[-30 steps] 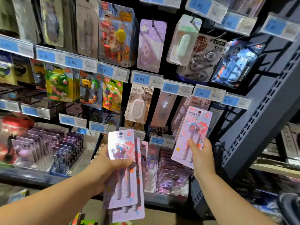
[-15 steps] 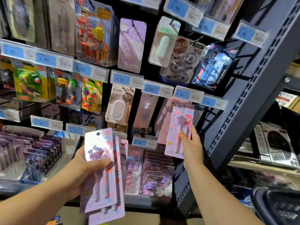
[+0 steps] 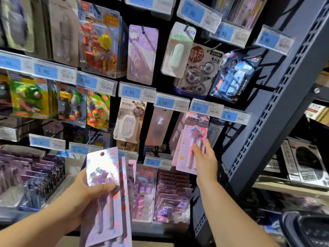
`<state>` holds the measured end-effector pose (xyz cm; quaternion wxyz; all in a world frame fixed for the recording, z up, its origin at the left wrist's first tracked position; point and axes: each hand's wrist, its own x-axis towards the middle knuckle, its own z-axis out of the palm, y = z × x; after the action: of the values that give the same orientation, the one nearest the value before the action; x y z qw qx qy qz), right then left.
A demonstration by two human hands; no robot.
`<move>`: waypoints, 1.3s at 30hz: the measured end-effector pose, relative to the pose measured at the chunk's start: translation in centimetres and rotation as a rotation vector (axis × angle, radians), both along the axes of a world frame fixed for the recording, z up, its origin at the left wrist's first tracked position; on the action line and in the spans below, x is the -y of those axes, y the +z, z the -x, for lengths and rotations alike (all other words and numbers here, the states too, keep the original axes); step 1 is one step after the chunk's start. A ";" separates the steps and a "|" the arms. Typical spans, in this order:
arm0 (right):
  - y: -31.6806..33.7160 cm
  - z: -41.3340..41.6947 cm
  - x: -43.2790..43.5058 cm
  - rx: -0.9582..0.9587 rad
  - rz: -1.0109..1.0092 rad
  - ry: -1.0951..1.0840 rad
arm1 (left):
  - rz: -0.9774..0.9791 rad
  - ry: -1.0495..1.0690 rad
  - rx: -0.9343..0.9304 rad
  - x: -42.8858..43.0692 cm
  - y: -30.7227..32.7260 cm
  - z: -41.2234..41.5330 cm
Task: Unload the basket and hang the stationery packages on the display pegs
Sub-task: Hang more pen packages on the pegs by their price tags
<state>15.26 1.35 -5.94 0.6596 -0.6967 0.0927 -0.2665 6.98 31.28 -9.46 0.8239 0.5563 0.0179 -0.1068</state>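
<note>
While the left hand point(image 3: 89, 190) is gripping spare packages point(image 3: 104, 175) nearby, the right hand point(image 3: 206, 161) is pinching one pink package point(image 3: 193, 138) — its top under the far 9.90 tag point(image 3: 206, 108), likely seeking its hidden peg.

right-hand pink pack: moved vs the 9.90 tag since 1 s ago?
Yes: the pink pack rose toward the 9.90 tag; its top now meets the tag.

Blue price label point(image 3: 130, 92) reading 4.90; dark perforated upright point(image 3: 284, 111) at right.
</note>
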 end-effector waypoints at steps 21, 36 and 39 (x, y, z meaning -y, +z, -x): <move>1.1 3.7 -6.6 -0.164 0.443 0.305 | 0.039 -0.001 0.053 -0.1 -0.4 -0.4; -1.8 6.1 -11.7 -0.583 0.030 0.832 | 0.122 -0.022 0.138 0.2 0.5 0.7; -1.7 6.4 -11.9 -0.552 0.096 0.857 | 0.126 -0.034 0.129 0.0 0.4 0.6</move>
<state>8.88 13.24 -7.66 0.6278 -0.7460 -0.0431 0.2178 6.33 31.27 -9.10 0.8548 0.5093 -0.0512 -0.0856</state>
